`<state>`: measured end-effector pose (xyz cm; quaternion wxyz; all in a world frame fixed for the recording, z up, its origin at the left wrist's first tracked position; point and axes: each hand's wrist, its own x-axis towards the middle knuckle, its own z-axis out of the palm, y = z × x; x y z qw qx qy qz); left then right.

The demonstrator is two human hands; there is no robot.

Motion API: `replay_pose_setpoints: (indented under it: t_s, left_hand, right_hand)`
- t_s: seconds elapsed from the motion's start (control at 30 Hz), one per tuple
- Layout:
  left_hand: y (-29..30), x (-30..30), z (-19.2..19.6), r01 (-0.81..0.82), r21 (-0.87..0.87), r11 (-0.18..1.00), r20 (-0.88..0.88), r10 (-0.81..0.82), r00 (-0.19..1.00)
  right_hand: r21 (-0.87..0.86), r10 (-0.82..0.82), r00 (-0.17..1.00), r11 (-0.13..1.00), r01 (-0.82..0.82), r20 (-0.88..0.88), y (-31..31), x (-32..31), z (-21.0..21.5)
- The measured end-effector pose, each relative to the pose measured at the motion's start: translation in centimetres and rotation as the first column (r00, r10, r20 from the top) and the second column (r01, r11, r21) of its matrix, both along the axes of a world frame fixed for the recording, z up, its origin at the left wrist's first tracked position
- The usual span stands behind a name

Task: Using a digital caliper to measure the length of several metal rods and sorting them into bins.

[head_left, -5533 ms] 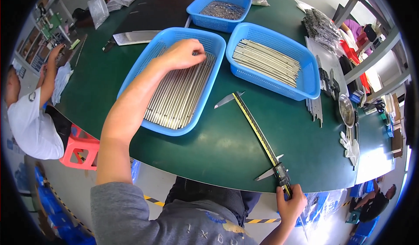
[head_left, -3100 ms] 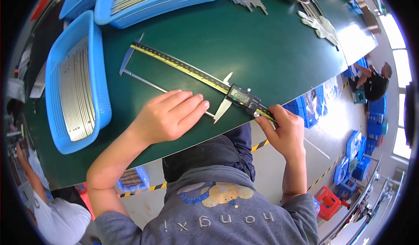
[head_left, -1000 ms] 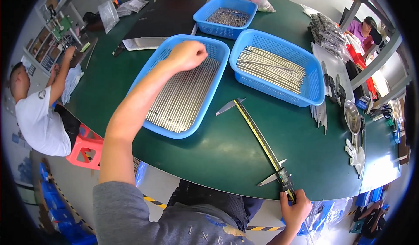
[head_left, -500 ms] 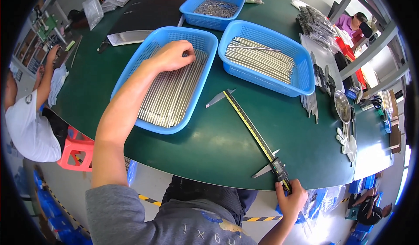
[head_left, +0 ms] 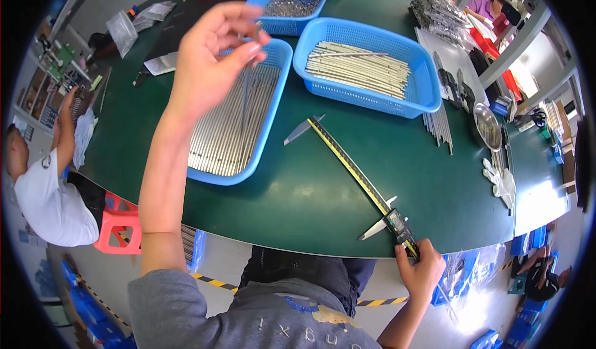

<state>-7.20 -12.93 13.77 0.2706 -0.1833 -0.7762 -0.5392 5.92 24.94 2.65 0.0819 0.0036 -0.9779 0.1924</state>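
Observation:
My left hand [head_left: 214, 63] is raised above the near-left blue basket [head_left: 277, 100], its fingers pinching the upper end of a thin metal rod [head_left: 246, 97]. The rod hangs down, tilted slightly, over many silvery rods [head_left: 220, 141] lying side by side in that basket. At the table's front edge, my right hand [head_left: 422, 268] is closed on the end of a digital caliper [head_left: 357, 178]. The caliper lies slantwise on the table, its jaws partly apart and pointing toward the baskets. In the second blue basket [head_left: 366, 105] lie more rods [head_left: 357, 69], with one crossing over the others.
Behind stands a third blue basket [head_left: 292, 24] of small metal parts. Along the right lie loose rods [head_left: 438, 127], a metal bowl [head_left: 487, 125] and a white glove [head_left: 498, 182]. Someone in a white shirt [head_left: 56, 194] sits at the left beside a red stool [head_left: 119, 228].
My left hand has risen out of the near-left basket, lifting a rod. My right hand stays on the caliper's end. The whole view has shifted slightly.

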Motion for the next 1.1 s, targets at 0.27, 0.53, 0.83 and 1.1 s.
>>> replay_pose_setpoints:
  t_s: [0.27, 0.53, 0.83, 1.1]
  left_hand:
    - [12.7, 7.1, -5.1, -0.008, -0.56, 0.828, -0.578, -0.383, 0.72]
    - [12.7, 8.1, -9.5, 0.035, -0.616, 0.787, -0.474, -0.406, 0.782]
    - [12.2, 7.9, -10.7, 0.022, -0.639, 0.769, -0.474, -0.416, 0.776]
    - [12.7, 7.3, -12.6, 0.038, -0.68, 0.732, -0.446, -0.455, 0.771]
  right_hand:
    - [0.034, 0.05, 0.996, 0.998, -0.048, -0.075, 0.4, 0.0, -0.4]
    - [-0.007, -0.023, 0.999, 1.0, 0.024, 0.047, -0.3, 0.0, 0.6]
    - [-0.023, -0.027, 0.999, 0.999, 0.028, 0.04, -0.5, 0.1, 0.7]
    - [0.046, 0.043, 0.998, 0.998, -0.042, -0.035, 0.3, 0.3, 0.1]
